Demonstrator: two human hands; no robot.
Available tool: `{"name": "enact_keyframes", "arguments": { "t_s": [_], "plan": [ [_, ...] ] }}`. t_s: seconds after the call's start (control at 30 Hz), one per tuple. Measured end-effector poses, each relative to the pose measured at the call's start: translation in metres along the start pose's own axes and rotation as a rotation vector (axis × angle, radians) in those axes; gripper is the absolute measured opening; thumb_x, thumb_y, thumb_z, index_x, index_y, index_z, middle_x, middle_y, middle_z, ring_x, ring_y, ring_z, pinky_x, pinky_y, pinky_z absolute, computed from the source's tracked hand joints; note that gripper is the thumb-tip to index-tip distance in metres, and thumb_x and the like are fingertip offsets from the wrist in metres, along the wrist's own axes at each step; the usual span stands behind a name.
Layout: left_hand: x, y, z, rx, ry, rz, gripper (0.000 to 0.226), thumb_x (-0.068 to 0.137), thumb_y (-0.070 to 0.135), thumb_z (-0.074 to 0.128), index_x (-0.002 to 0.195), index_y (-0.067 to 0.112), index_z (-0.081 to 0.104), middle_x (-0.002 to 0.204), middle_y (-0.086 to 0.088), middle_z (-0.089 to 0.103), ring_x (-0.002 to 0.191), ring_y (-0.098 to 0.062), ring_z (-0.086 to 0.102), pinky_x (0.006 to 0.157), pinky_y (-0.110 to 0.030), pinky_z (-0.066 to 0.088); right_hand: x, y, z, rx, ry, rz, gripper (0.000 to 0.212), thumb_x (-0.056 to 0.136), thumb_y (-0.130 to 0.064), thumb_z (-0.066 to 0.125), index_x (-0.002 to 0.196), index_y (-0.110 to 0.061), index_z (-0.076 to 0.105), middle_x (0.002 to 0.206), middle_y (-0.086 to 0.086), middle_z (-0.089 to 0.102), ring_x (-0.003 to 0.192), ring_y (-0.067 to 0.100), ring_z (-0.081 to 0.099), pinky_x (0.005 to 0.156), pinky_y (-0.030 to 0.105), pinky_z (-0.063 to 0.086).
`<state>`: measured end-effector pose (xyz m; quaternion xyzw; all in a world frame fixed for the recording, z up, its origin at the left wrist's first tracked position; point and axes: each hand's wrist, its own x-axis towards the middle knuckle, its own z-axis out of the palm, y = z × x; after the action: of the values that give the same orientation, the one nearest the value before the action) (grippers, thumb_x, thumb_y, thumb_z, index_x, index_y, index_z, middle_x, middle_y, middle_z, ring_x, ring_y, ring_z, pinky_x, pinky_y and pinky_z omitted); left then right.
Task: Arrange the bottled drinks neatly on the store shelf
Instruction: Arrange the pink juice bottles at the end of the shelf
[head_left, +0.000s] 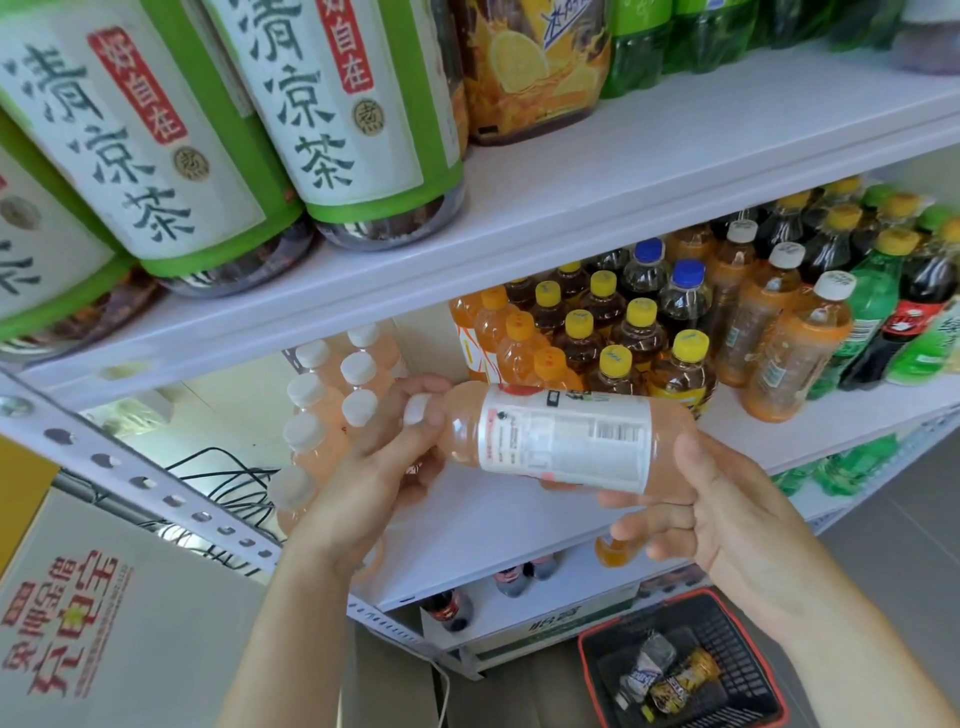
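A pale pink drink bottle (561, 441) with a white cap and white label lies sideways in the air in front of the middle shelf (493, 525). My left hand (379, 457) grips its neck and cap end. My right hand (722, 499) holds its base, thumb on top and fingers curled under. Behind my left hand, several matching pink bottles with white caps (332, 395) stand in rows at the shelf's left end. Orange-capped and yellow-capped bottles (587, 332) stand in rows further right.
Large green-label tea bottles (171, 150) stand on the upper shelf. Orange, cola and green soda bottles (831, 306) fill the shelf's right. A black basket with a red rim (592, 654) holding a few bottles sits on the floor. A cardboard box (104, 623) stands at the lower left.
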<state>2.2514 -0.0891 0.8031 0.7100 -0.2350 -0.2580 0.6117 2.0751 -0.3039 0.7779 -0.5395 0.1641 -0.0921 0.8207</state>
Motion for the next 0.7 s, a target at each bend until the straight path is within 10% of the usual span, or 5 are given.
{"name": "enact_keyframes", "arguments": {
  "t_s": [0.27, 0.43, 0.7],
  "plan": [
    [0.005, 0.005, 0.01, -0.037, 0.108, 0.067, 0.028, 0.094, 0.05, 0.056, 0.093, 0.026, 0.068, 0.054, 0.012, 0.037, 0.046, -0.007, 0.028, 0.041, -0.015, 0.025, 0.005, 0.007, 0.004, 0.012, 0.12, -0.081, 0.068, 0.069, -0.066, 0.074, 0.125, -0.029, 0.063, 0.117, 0.002, 0.069, 0.102, 0.024, 0.069, 0.068, 0.036, 0.059],
    [0.011, 0.007, 0.016, 0.067, 0.234, -0.034, 0.041, 0.099, 0.051, 0.046, 0.073, 0.025, 0.063, 0.048, 0.009, 0.034, 0.042, -0.008, 0.026, 0.041, -0.015, 0.023, 0.004, 0.01, -0.001, 0.044, -0.001, -0.047, 0.055, 0.077, -0.021, 0.08, 0.127, -0.031, 0.06, 0.116, 0.011, 0.07, 0.098, 0.037, 0.07, 0.07, 0.032, 0.06],
    [0.016, -0.004, 0.007, 0.142, 0.197, -0.087, 0.03, 0.097, 0.051, 0.051, 0.093, 0.024, 0.064, 0.06, 0.005, 0.048, 0.055, -0.011, 0.041, 0.05, -0.019, 0.033, 0.009, 0.006, 0.001, 0.06, 0.022, 0.013, 0.075, 0.053, -0.047, 0.093, 0.121, -0.033, 0.064, 0.113, 0.016, 0.071, 0.085, 0.042, 0.072, 0.06, 0.027, 0.059]
  ]
}}
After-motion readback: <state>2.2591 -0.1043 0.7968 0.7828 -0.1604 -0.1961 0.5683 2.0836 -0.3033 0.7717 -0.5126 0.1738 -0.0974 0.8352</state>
